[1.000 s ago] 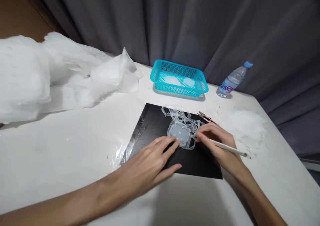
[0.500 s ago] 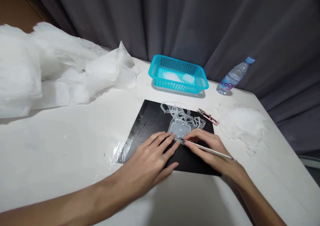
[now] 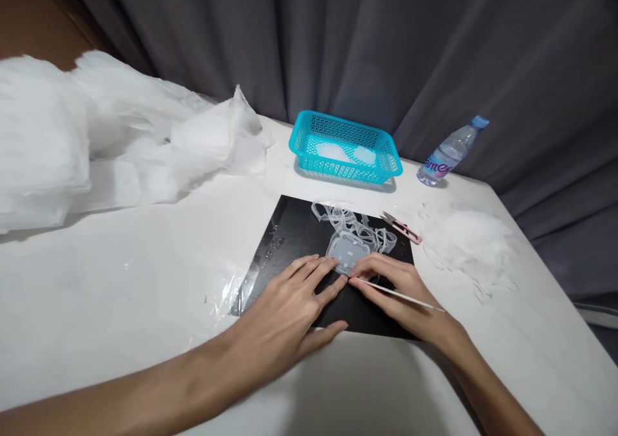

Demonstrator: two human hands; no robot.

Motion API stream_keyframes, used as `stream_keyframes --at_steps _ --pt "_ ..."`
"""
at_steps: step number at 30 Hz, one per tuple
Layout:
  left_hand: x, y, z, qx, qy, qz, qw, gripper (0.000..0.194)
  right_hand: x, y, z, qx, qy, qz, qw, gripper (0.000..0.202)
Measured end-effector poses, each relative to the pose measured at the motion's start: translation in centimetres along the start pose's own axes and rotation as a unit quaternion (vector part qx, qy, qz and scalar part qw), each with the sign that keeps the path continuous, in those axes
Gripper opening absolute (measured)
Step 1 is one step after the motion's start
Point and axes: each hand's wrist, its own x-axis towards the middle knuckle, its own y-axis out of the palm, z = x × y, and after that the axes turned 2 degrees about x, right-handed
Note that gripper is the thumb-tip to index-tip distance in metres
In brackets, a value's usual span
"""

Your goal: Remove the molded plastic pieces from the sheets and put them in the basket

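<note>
The right hand (image 3: 403, 284)'s grip is closed around a slim white tool (image 3: 405, 296), whose tip has shifted from the grey piece (image 3: 348, 250)'s right edge to its lower edge, apparently bringing the work there. The piece lies on the black board (image 3: 290, 236), near 1 pair of pink-handled snips (image 3: 408, 231). The left hand (image 3: 294, 301), unclenched, rests its fingertips at the lower-left edge.
</note>
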Motion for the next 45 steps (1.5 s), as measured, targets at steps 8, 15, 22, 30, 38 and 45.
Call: stream_keyframes --at_steps 8,15,22,30,38,45 --pt "-0.1 0.5 -0.1 -0.007 0.002 0.003 1.0 0.059 0.0 0.7 0.4 -0.069 -0.044 -0.009 0.997 0.01" --pt "-0.2 0.5 -0.2 -0.017 0.004 0.004 1.0 0.056 0.1 1.5 0.4 -0.133 -0.113 -0.019 0.984 0.014" --pt "-0.5 0.9 -0.1 -0.059 -0.016 0.0 0.998 0.06 -0.7 0.1 0.5 -0.133 -0.069 0.012 0.989 0.013" --pt "-0.4 0.7 -0.2 -0.045 -0.018 0.018 0.999 0.058 -0.3 0.8 0.2 -0.141 -0.113 -0.004 0.983 0.014" --pt "-0.4 0.6 -0.2 -0.032 -0.015 0.013 0.999 0.059 -0.7 0.1 0.7 -0.094 -0.071 -0.008 0.993 0.011" --pt "-0.4 0.6 -0.3 -0.039 -0.015 0.022 0.999 0.06 -0.6 0.1 -0.2 -0.092 -0.084 -0.016 0.992 0.008"
